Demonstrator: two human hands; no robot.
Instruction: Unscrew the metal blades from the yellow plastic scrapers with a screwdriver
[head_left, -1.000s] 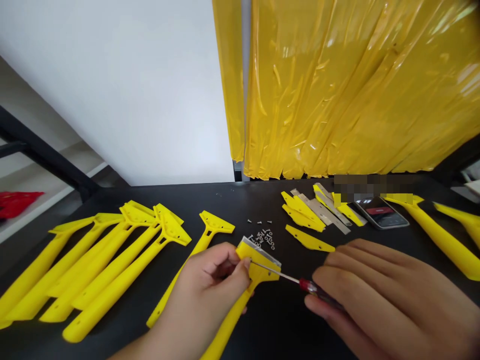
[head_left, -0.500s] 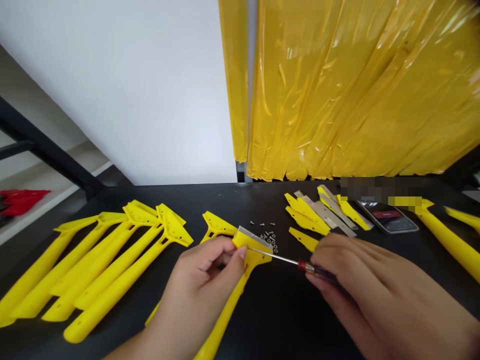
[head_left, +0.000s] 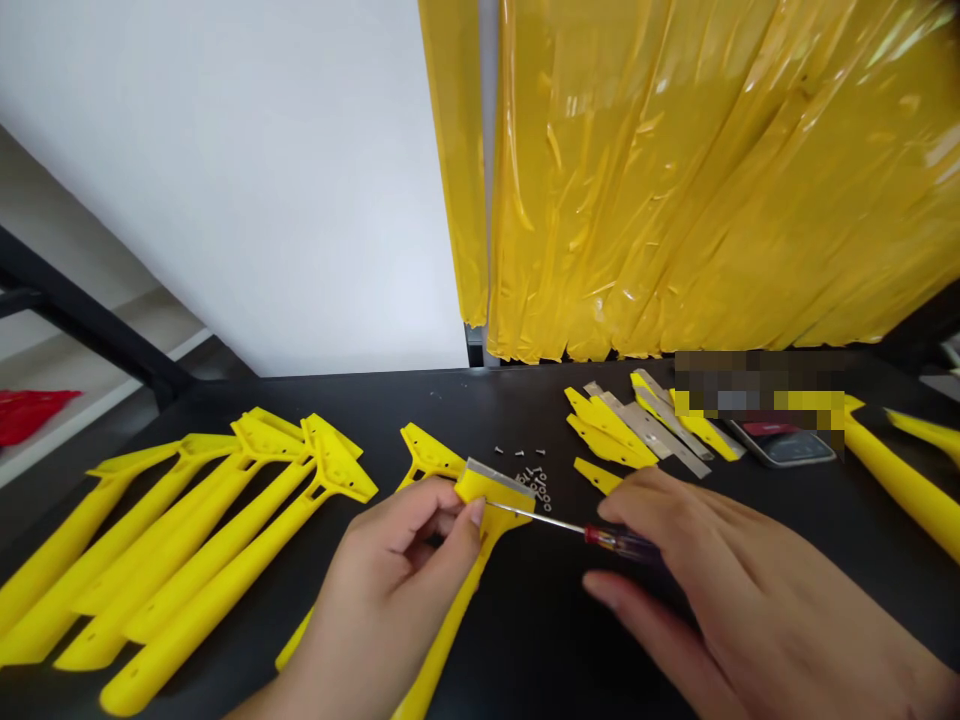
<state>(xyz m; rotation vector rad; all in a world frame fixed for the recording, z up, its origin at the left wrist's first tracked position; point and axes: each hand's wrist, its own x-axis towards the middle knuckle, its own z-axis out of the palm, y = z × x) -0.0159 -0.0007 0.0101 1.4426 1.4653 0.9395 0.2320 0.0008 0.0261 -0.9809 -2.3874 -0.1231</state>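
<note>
My left hand (head_left: 394, 575) pinches the head of a yellow plastic scraper (head_left: 442, 635) between thumb and fingers. A thin metal blade (head_left: 501, 480) sticks out along the far edge of that head. My right hand (head_left: 739, 590) has its fingers over the dark handle of a screwdriver (head_left: 600, 540), while its thumb stands off below. The screwdriver's shaft points left, its tip at the scraper head beside my left thumb; how it sits there is hidden. Just beyond the head lie small screws (head_left: 520, 453) and several nuts (head_left: 541, 492).
Several yellow scraper handles (head_left: 240, 560) lie in a row on the black table (head_left: 547, 630) at left. Another handle (head_left: 431, 452) is behind my left hand. Yellow head plates (head_left: 611, 430), metal blades (head_left: 637, 422) and a phone (head_left: 795, 448) lie at back right, beside more yellow handles (head_left: 900, 480).
My right thumb has come away from the screwdriver handle and spread downward. The view has shifted slightly; the scraper stays in my left hand.
</note>
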